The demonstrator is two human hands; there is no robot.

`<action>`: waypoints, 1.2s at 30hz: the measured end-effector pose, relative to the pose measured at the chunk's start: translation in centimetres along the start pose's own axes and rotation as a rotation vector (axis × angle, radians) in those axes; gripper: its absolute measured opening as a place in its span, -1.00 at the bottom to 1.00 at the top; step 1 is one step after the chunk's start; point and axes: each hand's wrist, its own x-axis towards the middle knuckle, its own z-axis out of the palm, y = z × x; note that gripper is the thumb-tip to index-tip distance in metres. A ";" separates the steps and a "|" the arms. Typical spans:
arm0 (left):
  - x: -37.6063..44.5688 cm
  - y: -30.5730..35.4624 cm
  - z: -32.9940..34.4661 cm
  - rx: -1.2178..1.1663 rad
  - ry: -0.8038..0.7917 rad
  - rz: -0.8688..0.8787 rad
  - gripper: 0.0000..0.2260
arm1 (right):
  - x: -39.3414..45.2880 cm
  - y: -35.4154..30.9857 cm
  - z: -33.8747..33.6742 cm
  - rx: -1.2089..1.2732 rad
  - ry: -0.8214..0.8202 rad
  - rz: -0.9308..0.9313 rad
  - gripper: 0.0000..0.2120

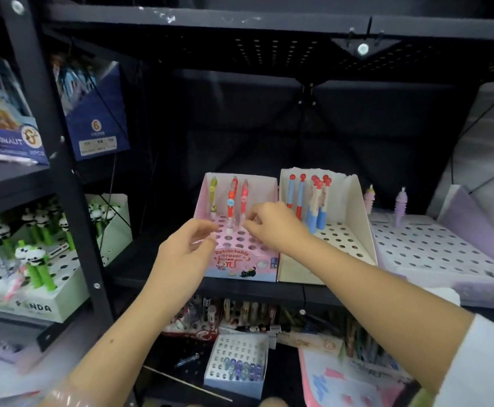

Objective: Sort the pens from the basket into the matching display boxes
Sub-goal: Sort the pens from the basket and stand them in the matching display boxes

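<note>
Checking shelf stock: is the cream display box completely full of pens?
No, the cream display box holds only a few red-capped pens at the back; most holes are empty.

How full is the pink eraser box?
Mostly empty: the pink eraser box holds four upright pens at the back; most holes show bare.

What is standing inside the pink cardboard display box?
The pink cardboard display box holds a yellow-green pen, an orange-red pen and a pink pen, upright in holes. The two hands cover several holes, hiding anything there.
</note>
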 end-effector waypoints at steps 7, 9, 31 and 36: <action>-5.4 1.1 9.5 -0.147 -0.378 0.041 -0.75 | -10.9 5.5 -3.3 0.218 -0.073 0.069 -0.88; -7.8 0.7 12.5 -0.114 -0.520 0.037 -0.78 | -15.1 8.3 -3.1 0.285 -0.127 0.167 -0.88; -17.8 -0.9 26.1 0.257 -0.927 0.390 -0.79 | -36.7 27.0 13.3 -0.370 -0.879 0.814 -0.09; -17.9 -1.0 25.9 0.241 -0.937 0.364 -0.79 | -35.7 26.0 12.8 -0.257 -1.047 0.687 -0.26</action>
